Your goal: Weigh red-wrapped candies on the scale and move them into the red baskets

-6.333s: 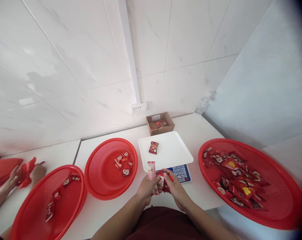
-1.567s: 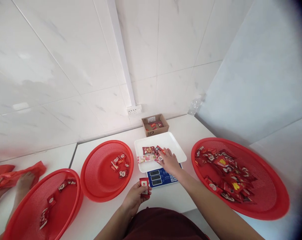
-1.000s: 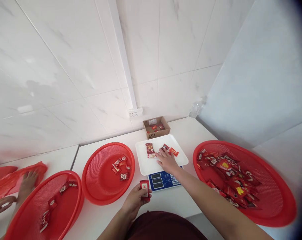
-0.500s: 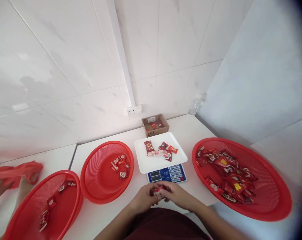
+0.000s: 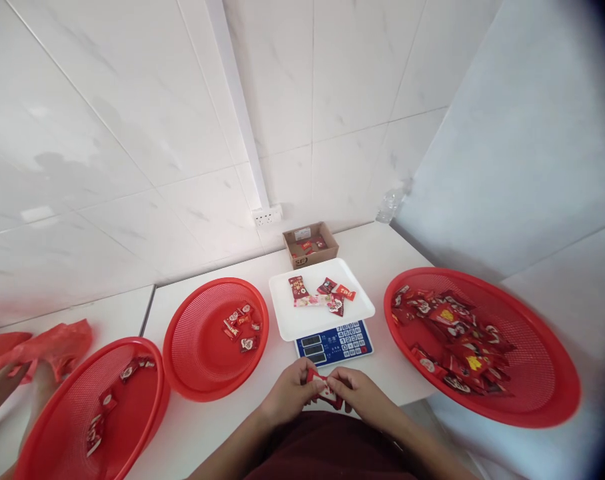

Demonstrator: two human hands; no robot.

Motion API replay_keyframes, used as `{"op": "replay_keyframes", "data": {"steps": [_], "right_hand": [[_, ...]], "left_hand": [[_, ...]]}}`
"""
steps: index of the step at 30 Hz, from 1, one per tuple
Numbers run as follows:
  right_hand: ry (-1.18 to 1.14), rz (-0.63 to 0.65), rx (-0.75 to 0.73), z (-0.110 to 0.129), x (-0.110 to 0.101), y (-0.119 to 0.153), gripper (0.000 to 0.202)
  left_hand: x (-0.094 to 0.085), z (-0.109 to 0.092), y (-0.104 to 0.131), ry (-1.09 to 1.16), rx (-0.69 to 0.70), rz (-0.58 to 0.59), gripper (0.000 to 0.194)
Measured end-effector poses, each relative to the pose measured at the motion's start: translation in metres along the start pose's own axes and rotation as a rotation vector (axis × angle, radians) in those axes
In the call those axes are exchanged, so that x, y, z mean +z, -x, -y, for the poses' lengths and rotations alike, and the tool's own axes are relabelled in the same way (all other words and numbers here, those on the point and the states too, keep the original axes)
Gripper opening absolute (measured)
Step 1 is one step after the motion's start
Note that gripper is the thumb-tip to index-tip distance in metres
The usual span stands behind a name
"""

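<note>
The left hand (image 5: pixel 288 392) and the right hand (image 5: pixel 361 395) are close together, with a small red packet (image 5: pixel 327 395) between them. The fingers of both hands are bent and pinching it, one hand on each side. I cannot tell if more packets hide under the fingers. Just past the fingertips is a blue scale (image 5: pixel 335 347) with number keys, and its white tray (image 5: pixel 302 323) is a bit farther. On the tray lie a pink packet (image 5: pixel 307 302) and four red ones. Beyond that, a brown box (image 5: pixel 305 261) holds more red packets. Left of the fingers is a round red basket (image 5: pixel 197 353) with a few packets, and another basket (image 5: pixel 137 427) is farther left. Well to the right, a big basket (image 5: pixel 537 373) holds a large pile. Far left, another person's hands (image 5: pixel 5 387) touch a thin red bag (image 5: pixel 65 347).
</note>
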State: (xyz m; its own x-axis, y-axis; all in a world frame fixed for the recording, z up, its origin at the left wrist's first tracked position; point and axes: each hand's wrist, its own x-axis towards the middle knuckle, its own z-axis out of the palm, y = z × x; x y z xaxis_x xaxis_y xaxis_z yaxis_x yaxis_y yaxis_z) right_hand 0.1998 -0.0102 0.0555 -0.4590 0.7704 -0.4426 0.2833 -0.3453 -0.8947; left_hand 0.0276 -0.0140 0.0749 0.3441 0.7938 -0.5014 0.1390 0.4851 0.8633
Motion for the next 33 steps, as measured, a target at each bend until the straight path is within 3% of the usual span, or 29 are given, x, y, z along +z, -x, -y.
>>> {"op": "replay_keyframes", "data": {"steps": [4, 10, 19, 33], "right_hand": [[-0.075, 0.06, 0.002, -0.001, 0.003, 0.001, 0.039], [0.019, -0.049, -0.023, -0.002, 0.003, -0.001, 0.037], [-0.062, 0.025, -0.019, -0.003, 0.004, -0.001, 0.038], [-0.011, -0.051, -0.04, 0.001, 0.004, 0.001, 0.033]], "left_hand": [[-0.001, 0.003, 0.001, 0.025, 0.023, 0.023, 0.027], [-0.001, 0.003, 0.0, 0.067, -0.024, 0.038, 0.033], [-0.002, 0.012, -0.003, 0.04, 0.038, 0.043, 0.028], [-0.001, 0.007, -0.002, -0.035, 0.025, 0.013, 0.033]]}}
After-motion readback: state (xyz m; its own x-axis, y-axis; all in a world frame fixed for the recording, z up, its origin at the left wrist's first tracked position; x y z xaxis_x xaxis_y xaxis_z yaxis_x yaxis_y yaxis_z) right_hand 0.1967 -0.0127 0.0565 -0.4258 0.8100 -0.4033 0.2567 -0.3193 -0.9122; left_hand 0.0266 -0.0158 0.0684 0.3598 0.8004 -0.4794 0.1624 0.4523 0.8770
